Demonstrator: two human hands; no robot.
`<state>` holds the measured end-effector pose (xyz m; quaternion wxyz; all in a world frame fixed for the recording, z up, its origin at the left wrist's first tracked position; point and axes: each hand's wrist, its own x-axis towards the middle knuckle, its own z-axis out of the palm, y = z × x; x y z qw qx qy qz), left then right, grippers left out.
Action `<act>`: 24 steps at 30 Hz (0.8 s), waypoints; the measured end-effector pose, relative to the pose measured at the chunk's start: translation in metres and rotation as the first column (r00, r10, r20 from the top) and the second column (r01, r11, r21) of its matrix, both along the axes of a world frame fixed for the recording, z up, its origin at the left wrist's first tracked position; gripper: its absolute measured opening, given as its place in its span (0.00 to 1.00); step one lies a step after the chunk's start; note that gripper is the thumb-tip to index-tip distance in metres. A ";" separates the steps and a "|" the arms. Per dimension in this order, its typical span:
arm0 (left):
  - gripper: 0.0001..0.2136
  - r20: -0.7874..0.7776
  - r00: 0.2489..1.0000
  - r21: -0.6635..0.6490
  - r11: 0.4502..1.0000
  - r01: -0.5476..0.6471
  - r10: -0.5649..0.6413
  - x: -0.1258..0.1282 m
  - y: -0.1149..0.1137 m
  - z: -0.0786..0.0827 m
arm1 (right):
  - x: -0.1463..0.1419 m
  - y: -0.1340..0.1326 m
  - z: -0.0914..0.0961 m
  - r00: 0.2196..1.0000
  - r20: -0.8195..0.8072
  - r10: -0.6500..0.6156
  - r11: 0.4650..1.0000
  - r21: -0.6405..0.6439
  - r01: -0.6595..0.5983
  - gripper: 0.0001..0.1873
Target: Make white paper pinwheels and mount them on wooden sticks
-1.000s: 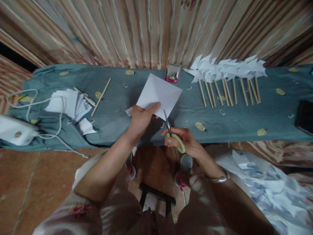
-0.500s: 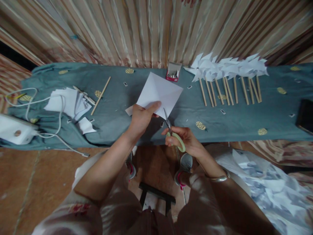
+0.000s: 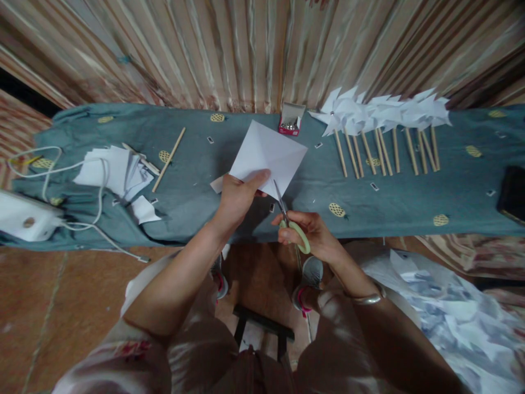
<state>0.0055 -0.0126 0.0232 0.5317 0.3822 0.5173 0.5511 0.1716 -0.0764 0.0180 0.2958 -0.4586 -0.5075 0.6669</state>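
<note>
A square sheet of white paper [image 3: 266, 150] with crossing fold lines is pinched at its near left edge by my left hand [image 3: 241, 194], thumb on top. My right hand [image 3: 307, 232] grips scissors [image 3: 298, 232] with pale green handles. Their blades lie over the paper's near corner, pointing inward; whether they are fully closed I cannot tell. A small strip of paper [image 3: 216, 185] shows just left of my left hand. Beyond the sheet stands an open red box [image 3: 289, 129] with small shiny metal pieces inside.
Paper pinwheels [image 3: 385, 112] on wooden sticks lie in a row at the back right. At the left are stacked papers [image 3: 109, 169], a loose stick [image 3: 169, 160], and a white power strip [image 3: 27, 216] with a cable. A bag of white paper pieces [image 3: 451, 312] sits below right.
Almost nothing differs. Both hands keep their holds, and the scissors stay at the paper's near corner with only a very slight shift.
</note>
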 end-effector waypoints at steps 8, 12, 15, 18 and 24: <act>0.08 -0.012 1.000 -0.015 1.000 -0.008 0.007 -0.001 0.000 0.000 | 0.000 0.000 -0.003 1.000 -0.011 -0.018 1.000 -0.016 0.018 0.24; 0.08 -0.029 1.000 -0.021 1.000 -0.012 0.012 -0.001 0.000 0.001 | 0.000 0.000 -0.005 0.999 -0.028 -0.017 1.000 -0.018 0.017 0.23; 0.08 -0.044 0.999 -0.036 0.999 -0.016 0.015 -0.001 -0.001 0.003 | 0.000 0.000 -0.004 0.999 -0.038 -0.026 0.999 -0.020 0.025 0.22; 0.09 -0.025 0.999 -0.035 0.999 -0.021 0.020 -0.001 -0.001 0.004 | -0.001 0.000 -0.001 0.998 -0.043 -0.044 0.999 -0.034 0.042 0.22; 0.09 -0.004 1.000 -0.028 0.999 -0.022 0.022 0.000 -0.002 0.004 | -0.003 0.000 0.001 0.997 -0.027 -0.069 0.996 -0.051 0.068 0.22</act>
